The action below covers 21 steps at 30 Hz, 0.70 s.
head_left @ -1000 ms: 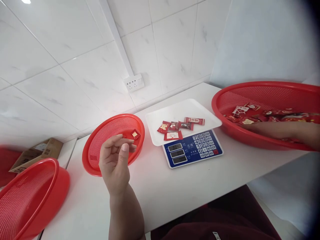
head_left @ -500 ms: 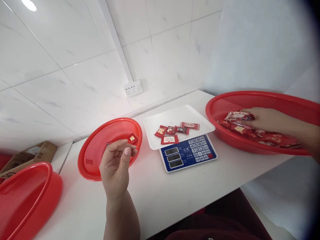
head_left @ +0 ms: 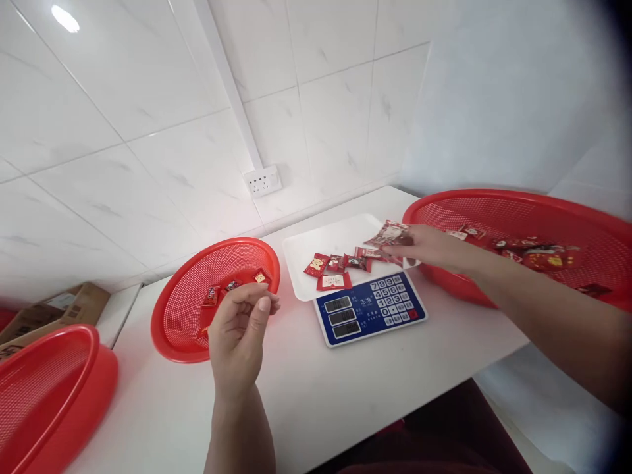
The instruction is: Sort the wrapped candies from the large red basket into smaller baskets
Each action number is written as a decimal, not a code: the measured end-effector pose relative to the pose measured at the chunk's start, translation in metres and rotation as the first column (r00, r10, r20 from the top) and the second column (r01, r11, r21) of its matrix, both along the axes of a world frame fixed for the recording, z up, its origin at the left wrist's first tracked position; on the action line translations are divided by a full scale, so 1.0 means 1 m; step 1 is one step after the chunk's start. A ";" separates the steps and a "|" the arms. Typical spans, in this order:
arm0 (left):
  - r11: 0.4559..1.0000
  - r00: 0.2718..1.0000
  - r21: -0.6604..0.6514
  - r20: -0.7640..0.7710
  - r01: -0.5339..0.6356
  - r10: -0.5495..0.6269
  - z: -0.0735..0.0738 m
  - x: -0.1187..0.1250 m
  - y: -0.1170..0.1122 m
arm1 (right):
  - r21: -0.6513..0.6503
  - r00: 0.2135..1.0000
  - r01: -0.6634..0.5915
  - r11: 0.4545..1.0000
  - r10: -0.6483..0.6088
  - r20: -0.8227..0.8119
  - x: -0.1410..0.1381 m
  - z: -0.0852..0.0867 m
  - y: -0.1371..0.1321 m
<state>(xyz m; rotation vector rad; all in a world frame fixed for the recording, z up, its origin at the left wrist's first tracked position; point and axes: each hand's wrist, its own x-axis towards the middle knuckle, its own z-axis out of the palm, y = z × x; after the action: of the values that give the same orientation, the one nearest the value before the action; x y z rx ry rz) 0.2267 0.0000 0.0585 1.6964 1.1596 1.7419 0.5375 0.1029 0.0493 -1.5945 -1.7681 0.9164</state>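
My right hand [head_left: 422,247] is closed on a red-and-white wrapped candy packet [head_left: 391,232] over the right side of the scale's white tray [head_left: 316,243]. Several small candies in red wrappers lie on the tray, among them a red one with gold print [head_left: 316,264] and one with a white panel [head_left: 334,282]. Beneath the tray shows the scale's blue keypad panel [head_left: 368,306]. My left hand [head_left: 239,336] is raised in front of the small red basket [head_left: 162,316], fingers loosely curled, thumb near the fingertips, with nothing visible in it.
Several candies lie in the small basket. A large red basket [head_left: 494,197] with more wrapped candies stands on the right, partly behind my right forearm. Another red basket [head_left: 93,388] is at the lower left, near a cardboard box [head_left: 89,303]. A socket [head_left: 263,181] is on the tiled wall.
My right hand has moved left from the large basket to the tray, carrying the candy packet. My left hand has shifted slightly right, and the view has tilted a little.
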 end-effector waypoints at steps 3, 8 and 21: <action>0.990 0.992 -0.098 -0.055 0.105 -0.111 -0.008 0.010 0.004 | -0.099 0.955 -0.165 0.981 0.134 -0.265 -0.035 -0.004 -0.003; 0.915 0.926 -0.355 -0.243 0.192 -0.288 -0.029 0.042 0.015 | -0.063 0.828 -0.288 0.955 0.216 -0.517 -0.090 -0.018 -0.024; 0.917 0.927 -0.370 -0.269 0.150 -0.261 -0.047 0.058 0.025 | -0.058 0.720 -0.046 0.997 -0.007 -0.694 -0.077 -0.040 -0.064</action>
<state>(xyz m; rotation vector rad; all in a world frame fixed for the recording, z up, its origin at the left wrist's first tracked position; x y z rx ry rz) 0.2844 0.0249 0.0119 1.8354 1.2740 1.0897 0.4604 0.0389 0.0094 -1.0405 -1.2129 1.3795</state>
